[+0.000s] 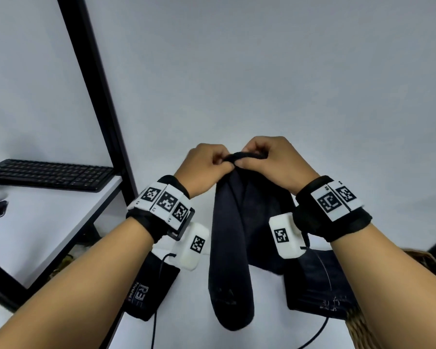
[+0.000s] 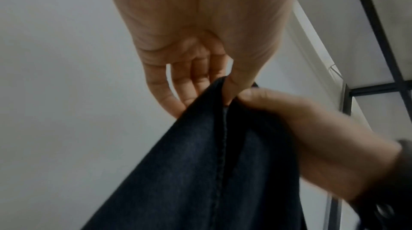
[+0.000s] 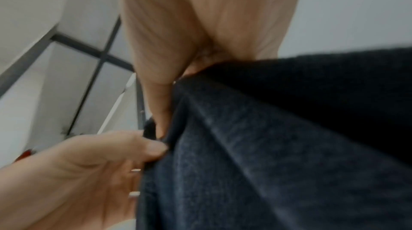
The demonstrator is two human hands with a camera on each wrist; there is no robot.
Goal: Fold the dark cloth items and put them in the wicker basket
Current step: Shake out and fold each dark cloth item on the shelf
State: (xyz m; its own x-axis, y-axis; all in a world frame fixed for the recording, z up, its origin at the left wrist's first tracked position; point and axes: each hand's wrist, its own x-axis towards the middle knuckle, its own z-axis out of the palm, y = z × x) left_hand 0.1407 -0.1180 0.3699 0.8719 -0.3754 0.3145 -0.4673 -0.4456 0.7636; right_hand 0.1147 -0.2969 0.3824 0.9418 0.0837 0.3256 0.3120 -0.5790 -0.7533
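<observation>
A dark denim cloth (image 1: 233,248) hangs in the air in front of me, held by its top edge. My left hand (image 1: 207,163) pinches that edge from the left, and my right hand (image 1: 267,157) pinches it from the right, the two hands almost touching. The left wrist view shows the left hand (image 2: 209,78) with thumb and fingers on the cloth (image 2: 211,172). The right wrist view shows my right hand (image 3: 169,103) gripping the cloth (image 3: 267,145). Another folded dark denim piece (image 1: 317,280) lies at the lower right beside the wicker basket (image 1: 428,260), whose rim peeks out behind my right forearm.
A black keyboard (image 1: 51,173) sits on a white desk (image 1: 48,222) at the left, framed by a black metal post (image 1: 96,96). A small black pouch (image 1: 149,288) with a cable lies on the white surface below my left wrist. A plain white wall fills the background.
</observation>
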